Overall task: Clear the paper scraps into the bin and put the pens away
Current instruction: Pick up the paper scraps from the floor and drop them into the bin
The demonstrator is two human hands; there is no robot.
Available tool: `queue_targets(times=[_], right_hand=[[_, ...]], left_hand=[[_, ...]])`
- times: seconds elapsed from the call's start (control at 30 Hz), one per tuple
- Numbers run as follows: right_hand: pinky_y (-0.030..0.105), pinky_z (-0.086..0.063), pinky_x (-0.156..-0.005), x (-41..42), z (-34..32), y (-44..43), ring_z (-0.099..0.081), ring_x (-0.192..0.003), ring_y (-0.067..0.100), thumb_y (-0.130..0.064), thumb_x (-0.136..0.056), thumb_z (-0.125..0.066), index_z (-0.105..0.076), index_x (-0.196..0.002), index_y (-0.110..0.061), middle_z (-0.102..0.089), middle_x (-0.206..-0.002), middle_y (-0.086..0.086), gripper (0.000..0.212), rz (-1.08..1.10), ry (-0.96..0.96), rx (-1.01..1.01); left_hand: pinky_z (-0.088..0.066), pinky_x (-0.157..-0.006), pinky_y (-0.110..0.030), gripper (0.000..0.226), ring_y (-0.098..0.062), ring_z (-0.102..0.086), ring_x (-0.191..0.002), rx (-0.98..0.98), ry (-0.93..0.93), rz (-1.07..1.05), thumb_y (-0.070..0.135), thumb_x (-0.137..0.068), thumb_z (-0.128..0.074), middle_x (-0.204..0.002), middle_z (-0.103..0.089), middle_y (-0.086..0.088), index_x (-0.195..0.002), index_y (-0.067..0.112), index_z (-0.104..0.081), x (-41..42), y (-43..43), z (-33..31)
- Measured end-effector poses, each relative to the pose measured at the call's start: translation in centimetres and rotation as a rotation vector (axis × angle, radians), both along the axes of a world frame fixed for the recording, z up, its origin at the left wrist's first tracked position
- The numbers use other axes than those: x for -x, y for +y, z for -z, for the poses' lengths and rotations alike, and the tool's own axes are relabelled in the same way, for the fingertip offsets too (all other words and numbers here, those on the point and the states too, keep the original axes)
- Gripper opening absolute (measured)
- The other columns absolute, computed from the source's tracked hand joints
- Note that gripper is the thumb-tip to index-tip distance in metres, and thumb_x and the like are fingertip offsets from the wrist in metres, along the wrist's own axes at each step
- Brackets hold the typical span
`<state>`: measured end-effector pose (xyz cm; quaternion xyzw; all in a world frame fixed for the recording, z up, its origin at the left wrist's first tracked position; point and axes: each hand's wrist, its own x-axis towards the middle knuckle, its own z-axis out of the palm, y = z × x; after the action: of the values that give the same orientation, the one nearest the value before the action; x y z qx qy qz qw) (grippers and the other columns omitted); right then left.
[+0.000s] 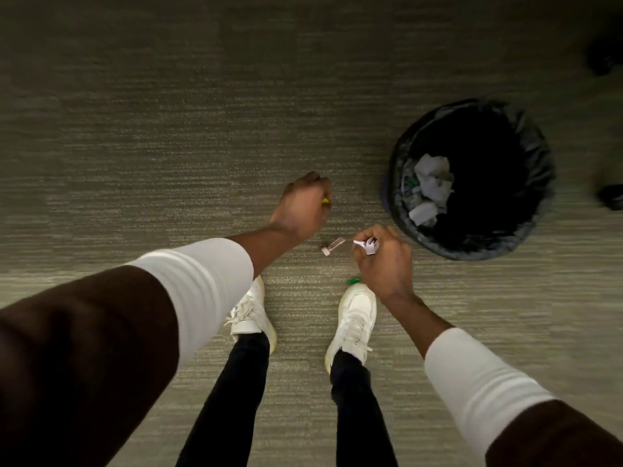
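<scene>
Both of our hands reach down over the carpeted floor point(168, 129), each curled shut around something. Our left hand point(301, 205) is a closed fist held low above the carpet, with a small yellow tip point(325, 201) poking out at its far side; we cannot tell what that object is. Our right hand point(384, 261) is closed on a bunch of crumpled paper scraps point(369, 246), white with dark print, and a thin clear strip point(332, 246) sticks out from the fist toward the left hand. A green tip point(353, 281) shows just under the right wrist, near the toe of our right shoe point(354, 318); whether it lies on the floor or is held we cannot tell. Our left shoe point(249, 311) stands beside it, partly hidden by the left sleeve point(205, 284).

The bin point(536, 170), round and lined with a dark bag, stands on the floor just beyond and to the right of the right hand. Crumpled white paper point(433, 183) already lies inside, against its near-left wall.
</scene>
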<state>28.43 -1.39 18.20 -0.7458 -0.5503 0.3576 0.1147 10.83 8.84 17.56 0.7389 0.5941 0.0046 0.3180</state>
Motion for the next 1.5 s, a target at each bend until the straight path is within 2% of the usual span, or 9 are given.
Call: queue_targets(times=[0.2,0.4,0.57,0.73,0.83,1.07,1.17,1.33,1.5], right_hand=[[0.035,-0.051,-0.083,-5.5,-4.1,1.9,-0.067,-0.089,0.025,-0.014,-0.084,-0.077,-0.073,-0.095,-0.014,-0.072,-0.099,0.008,0.011,0.116,-0.05,-0.127],[0.043,-0.058,-0.087,-11.2,-3.5,3.1,-0.072,-0.095,0.03,-0.02,-0.089,-0.077,-0.074,-0.097,-0.018,-0.075,-0.1,0.01,0.009,0.287,-0.099,-0.058],[0.044,-0.06,-0.089,-13.7,-2.7,3.4,-0.072,-0.098,0.03,-0.02,-0.088,-0.079,-0.074,-0.103,-0.015,-0.077,-0.103,0.008,0.017,0.372,-0.108,-0.032],[0.047,-0.059,-0.093,-14.5,-2.4,4.0,-0.073,-0.105,0.031,-0.026,-0.086,-0.08,-0.063,-0.124,-0.008,-0.076,-0.114,0.012,0.044,0.396,-0.086,-0.039],[0.047,-0.062,-0.089,-14.6,-2.6,3.6,-0.076,-0.094,0.026,-0.014,-0.088,-0.07,-0.065,-0.12,-0.007,-0.076,-0.11,0.011,0.033,0.387,-0.064,-0.082],[0.023,-0.057,-0.061,-11.3,-3.2,-0.6,-0.068,-0.064,0.009,-0.003,-0.091,-0.068,-0.076,-0.096,-0.011,-0.076,-0.088,-0.004,0.013,0.06,0.183,-0.168],[0.023,-0.058,-0.071,-9.9,-1.8,-2.9,-0.068,-0.075,0.009,0.002,-0.09,-0.071,-0.078,-0.095,-0.013,-0.077,-0.095,-0.001,0.017,-0.25,0.163,-0.033],[0.043,-0.059,-0.087,-9.4,4.7,-5.7,-0.067,-0.094,0.024,0.0,-0.094,-0.06,-0.073,-0.102,-0.018,-0.072,-0.109,0.005,0.023,-0.512,-0.054,0.265],[0.037,-0.054,-0.088,-10.2,13.6,-5.8,-0.065,-0.108,0.027,0.004,-0.084,-0.064,-0.07,-0.11,-0.027,-0.068,-0.12,0.004,0.041,-0.613,-0.25,0.332]], left_hand=[[-0.059,-0.085,-0.04,0.014,-0.029,-0.073,-0.098,-0.047,-0.037,-0.005,0.026,-0.092,-0.069,-0.105,-0.077,-0.007,-0.105,0.02,-0.073,-6.2,1.5,-3.5],[-0.061,-0.077,-0.035,0.016,-0.027,-0.076,-0.088,-0.032,-0.165,-0.02,0.031,-0.092,-0.077,-0.095,-0.08,-0.006,-0.105,0.022,-0.076,-11.4,2.0,-4.4],[-0.056,-0.072,-0.035,0.026,-0.025,-0.074,-0.09,-0.045,-0.185,0.006,0.037,-0.088,-0.082,-0.093,-0.078,-0.005,-0.1,0.015,-0.074,-15.2,2.5,-4.4],[-0.056,-0.071,-0.035,0.05,-0.021,-0.072,-0.087,0.013,-0.242,-0.015,0.053,-0.086,-0.081,-0.098,-0.078,-0.004,-0.11,0.011,-0.069,-16.8,3.0,-4.6],[-0.06,-0.076,-0.039,0.043,-0.024,-0.074,-0.091,-0.013,-0.23,-0.037,0.049,-0.093,-0.074,-0.1,-0.079,-0.005,-0.115,0.012,-0.068,-16.4,2.6,-4.8],[-0.064,-0.071,-0.038,0.012,-0.018,-0.072,-0.071,-0.052,-0.143,-0.124,0.033,-0.098,-0.066,-0.083,-0.078,0.005,-0.097,0.025,-0.075,-12.0,-0.3,-3.7],[-0.064,-0.07,-0.033,0.009,-0.014,-0.07,-0.068,-0.014,-0.106,-0.167,0.029,-0.099,-0.067,-0.078,-0.072,0.01,-0.097,0.024,-0.074,-9.2,-2.3,-1.9],[-0.063,-0.071,-0.037,0.01,-0.02,-0.069,-0.072,0.084,0.056,-0.291,0.022,-0.097,-0.067,-0.078,-0.071,0.006,-0.091,0.023,-0.075,-4.0,-5.3,2.8],[-0.063,-0.086,-0.047,0.021,-0.04,-0.073,-0.103,0.255,0.279,-0.27,0.029,-0.092,-0.065,-0.112,-0.076,-0.015,-0.107,0.018,-0.074,0.4,-6.7,10.1]])
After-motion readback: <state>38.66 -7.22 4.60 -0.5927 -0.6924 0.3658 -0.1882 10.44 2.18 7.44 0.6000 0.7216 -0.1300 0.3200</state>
